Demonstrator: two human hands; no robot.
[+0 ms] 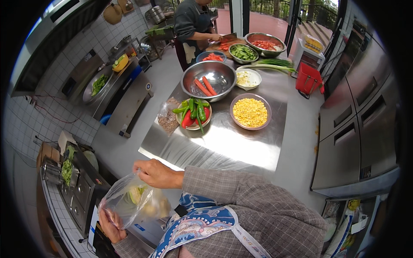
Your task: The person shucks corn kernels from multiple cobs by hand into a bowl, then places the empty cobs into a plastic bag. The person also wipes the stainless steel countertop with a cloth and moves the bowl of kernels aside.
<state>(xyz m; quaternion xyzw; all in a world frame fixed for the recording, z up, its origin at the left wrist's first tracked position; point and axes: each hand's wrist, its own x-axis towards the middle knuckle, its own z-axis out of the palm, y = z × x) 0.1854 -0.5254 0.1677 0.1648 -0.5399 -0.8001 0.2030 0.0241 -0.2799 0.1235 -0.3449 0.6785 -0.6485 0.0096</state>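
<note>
My right hand point(159, 174) pinches the upper rim of a clear plastic bag point(124, 193), its sleeve reaching across from the right. Lower left, my left hand point(111, 224) grips the bag's other side, partly seen through the film. Inside the bag are a pale yellow-green piece point(137, 193), possibly corn on the cob, and other pale yellowish pieces blurred by the plastic. The steel table point(213, 151) lies beyond my hands. On it are a bowl of green and red peppers point(196, 113), a bag of brown nuts or beans point(168, 121) and a bowl of corn kernels point(250, 112).
A large steel bowl point(222, 75) holds two carrots. Across the table a co-worker point(193, 32) cuts with a cleaver point(229, 37), near bowls of cut vegetables and green onions point(271, 64). Stove counters point(80, 190) stand at left, steel refrigerators point(338, 151) at right, beyond a red bin point(308, 79).
</note>
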